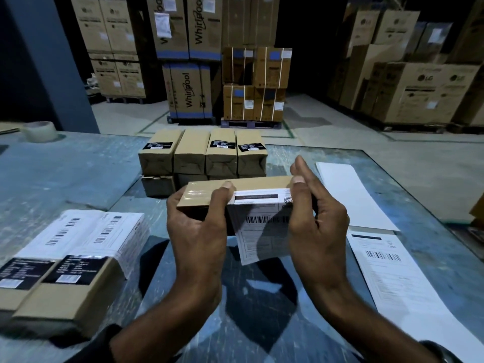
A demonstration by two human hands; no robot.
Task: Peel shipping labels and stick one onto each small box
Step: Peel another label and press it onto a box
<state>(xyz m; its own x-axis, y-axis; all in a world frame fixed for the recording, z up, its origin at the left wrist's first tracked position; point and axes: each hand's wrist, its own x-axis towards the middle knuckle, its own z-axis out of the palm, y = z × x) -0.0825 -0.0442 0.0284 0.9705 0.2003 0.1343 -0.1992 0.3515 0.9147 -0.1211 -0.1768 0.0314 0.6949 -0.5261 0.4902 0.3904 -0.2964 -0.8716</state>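
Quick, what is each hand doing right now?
Left hand: grips the small box, thumb pressing the shipping label.
Right hand: fingers straight, pressing the label's right end against the box.

1. A roll of clear tape point(39, 131) sits at the table's point(65, 174) far left edge.
2. Large Whirlpool cartons point(190, 94) and LG cartons point(429, 91) stand behind, apparently on pallets.
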